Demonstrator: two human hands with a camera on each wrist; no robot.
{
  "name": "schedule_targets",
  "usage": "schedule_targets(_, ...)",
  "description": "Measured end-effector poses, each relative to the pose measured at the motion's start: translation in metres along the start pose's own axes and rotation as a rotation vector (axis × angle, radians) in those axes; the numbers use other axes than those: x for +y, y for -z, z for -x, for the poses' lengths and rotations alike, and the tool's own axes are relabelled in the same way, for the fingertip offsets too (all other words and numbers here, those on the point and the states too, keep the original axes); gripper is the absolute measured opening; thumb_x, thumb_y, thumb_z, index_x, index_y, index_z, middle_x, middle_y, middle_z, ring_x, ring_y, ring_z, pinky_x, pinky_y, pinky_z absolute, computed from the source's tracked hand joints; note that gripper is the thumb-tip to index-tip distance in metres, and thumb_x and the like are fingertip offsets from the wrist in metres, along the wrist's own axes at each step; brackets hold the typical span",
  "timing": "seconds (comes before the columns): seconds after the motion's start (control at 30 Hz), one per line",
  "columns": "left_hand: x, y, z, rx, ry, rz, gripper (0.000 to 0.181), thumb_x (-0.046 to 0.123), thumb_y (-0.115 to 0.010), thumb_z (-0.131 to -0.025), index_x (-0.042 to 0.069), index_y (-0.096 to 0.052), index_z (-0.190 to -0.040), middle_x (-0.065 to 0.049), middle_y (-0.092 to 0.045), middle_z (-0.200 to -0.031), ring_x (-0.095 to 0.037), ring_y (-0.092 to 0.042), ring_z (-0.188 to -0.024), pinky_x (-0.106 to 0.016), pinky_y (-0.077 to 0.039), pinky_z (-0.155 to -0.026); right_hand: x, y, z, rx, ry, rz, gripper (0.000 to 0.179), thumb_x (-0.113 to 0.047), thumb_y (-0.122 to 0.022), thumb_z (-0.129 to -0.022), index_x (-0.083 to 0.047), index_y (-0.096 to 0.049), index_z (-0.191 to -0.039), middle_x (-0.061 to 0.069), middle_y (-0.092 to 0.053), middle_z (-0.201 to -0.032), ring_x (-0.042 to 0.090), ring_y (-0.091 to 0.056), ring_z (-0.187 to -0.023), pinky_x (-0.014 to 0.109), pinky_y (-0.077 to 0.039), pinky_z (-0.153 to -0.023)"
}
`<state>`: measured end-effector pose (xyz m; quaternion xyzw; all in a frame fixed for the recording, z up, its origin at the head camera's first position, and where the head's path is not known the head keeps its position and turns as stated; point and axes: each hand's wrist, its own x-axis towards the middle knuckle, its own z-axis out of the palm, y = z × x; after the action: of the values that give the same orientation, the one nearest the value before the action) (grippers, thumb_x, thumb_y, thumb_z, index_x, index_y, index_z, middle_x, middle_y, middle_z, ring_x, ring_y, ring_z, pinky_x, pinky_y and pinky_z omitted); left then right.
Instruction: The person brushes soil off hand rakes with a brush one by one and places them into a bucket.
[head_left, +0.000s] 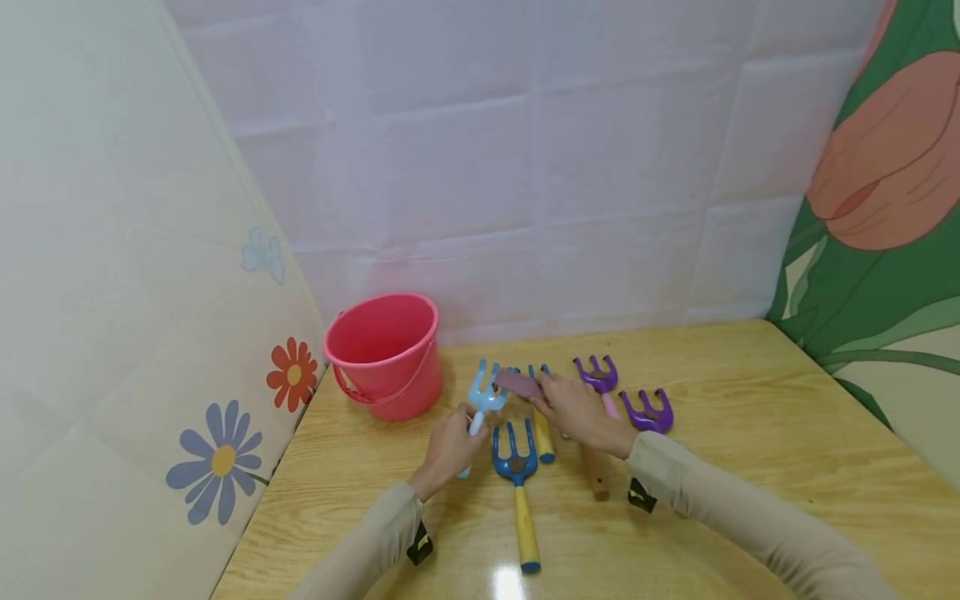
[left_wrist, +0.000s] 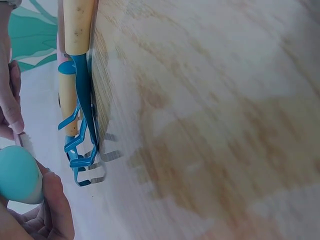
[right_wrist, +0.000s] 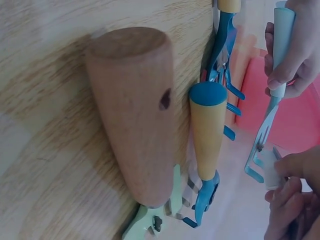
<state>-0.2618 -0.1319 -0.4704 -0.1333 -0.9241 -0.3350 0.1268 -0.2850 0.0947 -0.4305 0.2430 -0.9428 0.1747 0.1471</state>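
Observation:
My left hand [head_left: 450,446] grips a light blue hand fork [head_left: 487,398] by its pale handle, tines pointing away. In the left wrist view the rounded teal end of that handle [left_wrist: 19,172] sticks out of the fist. My right hand [head_left: 573,408] holds a small brush [head_left: 517,384] with a mauve back. Its pale bristles [right_wrist: 271,170] are against the fork's tines in the right wrist view, where a dark speck of dirt [right_wrist: 260,147] shows on the fork. Just below the hands lies a blue hand fork [head_left: 516,467] with a yellow handle.
A pink bucket [head_left: 408,390] stands at the back left by the sheet. Another blue fork with yellow handle [head_left: 544,440], a green-headed tool with wooden handle [head_left: 596,477], and two purple forks, one nearer the back [head_left: 597,379], one further right [head_left: 651,417], lie on the table.

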Motion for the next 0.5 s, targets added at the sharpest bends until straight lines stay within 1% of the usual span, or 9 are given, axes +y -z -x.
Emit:
schedule_targets(0.1, 0.0001, -0.0004, -0.0001, -0.004, 0.007, 0.001, 0.020, 0.013, -0.070, -0.087, 0.001, -0.063, -0.101, -0.004, -0.065, -0.079, -0.009, -0.057, -0.060, -0.028, -0.048, -0.055, -0.0020, 0.0013, -0.0015, 0.023, 0.006, 0.004, 0.028, -0.023, -0.068, -0.094, 0.000, -0.065, -0.109, 0.008, -0.065, -0.085, 0.013, -0.053, -0.059, 0.026, -0.043, -0.047)
schedule_targets(0.33, 0.0007, -0.0005, -0.0015, -0.008, 0.023, 0.019, 0.022, 0.013, -0.071, -0.087, 0.001, -0.063, -0.103, -0.004, -0.066, -0.080, -0.009, -0.057, -0.061, -0.029, -0.049, -0.057, -0.0038, -0.0004, -0.0027, 0.008, 0.043, -0.058, 0.023, -0.019, -0.068, -0.094, 0.002, -0.064, -0.103, 0.002, -0.060, -0.075, 0.007, -0.047, -0.051, 0.020, -0.039, -0.042)
schedule_targets(0.5, 0.0006, 0.0008, -0.0010, -0.008, 0.023, 0.014, 0.021, 0.013, -0.071, -0.086, 0.001, -0.063, -0.102, -0.004, -0.066, -0.080, -0.010, -0.058, -0.061, -0.029, -0.049, -0.057, 0.0001, -0.0057, -0.0016, 0.014, 0.054, -0.044, 0.024, -0.020, -0.070, -0.093, 0.001, -0.064, -0.103, 0.001, -0.058, -0.072, 0.007, -0.046, -0.051, 0.020, -0.038, -0.042)
